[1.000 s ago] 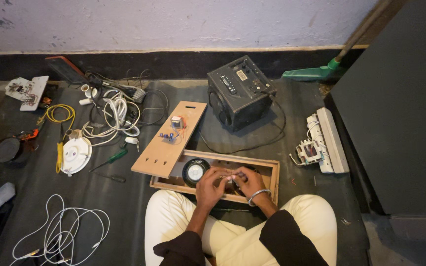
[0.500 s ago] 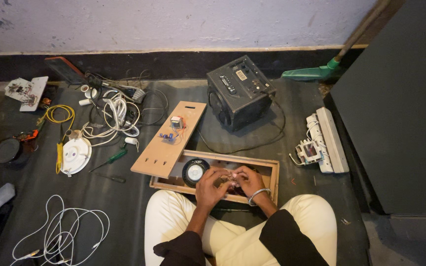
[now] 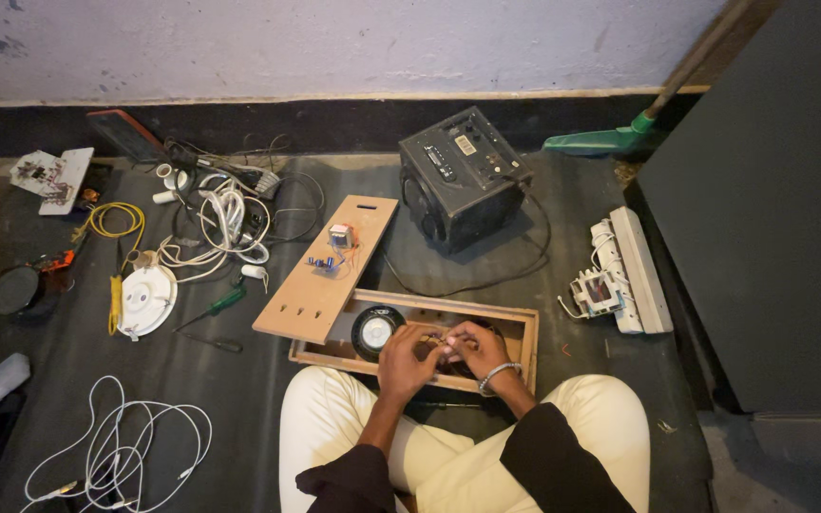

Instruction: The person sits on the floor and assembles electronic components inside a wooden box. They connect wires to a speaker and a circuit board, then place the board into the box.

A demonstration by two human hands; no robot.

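I sit cross-legged on a dark floor with an open wooden speaker box point(image 3: 515, 328) in front of my knees. Inside it a round speaker cone point(image 3: 376, 331) shows at the left. My left hand point(image 3: 405, 359) and my right hand point(image 3: 472, 347) meet over the middle of the box, fingers pinched on thin wires point(image 3: 436, 338) inside it. A bracelet circles my right wrist. A wooden back panel point(image 3: 325, 271) with a small circuit and transformer leans on the box's left end. What lies under my fingers is hidden.
A black amplifier box point(image 3: 463, 176) stands behind the wooden box, its cable looping on the floor. White cables point(image 3: 225, 223), a green screwdriver point(image 3: 211, 309), a white round fitting point(image 3: 147, 299) and a white cord point(image 3: 116, 456) lie left. A white power strip point(image 3: 634, 271) lies right, beside a dark cabinet.
My hands stay over the box; the fingers have shifted slightly on the wires. Nothing else has moved.
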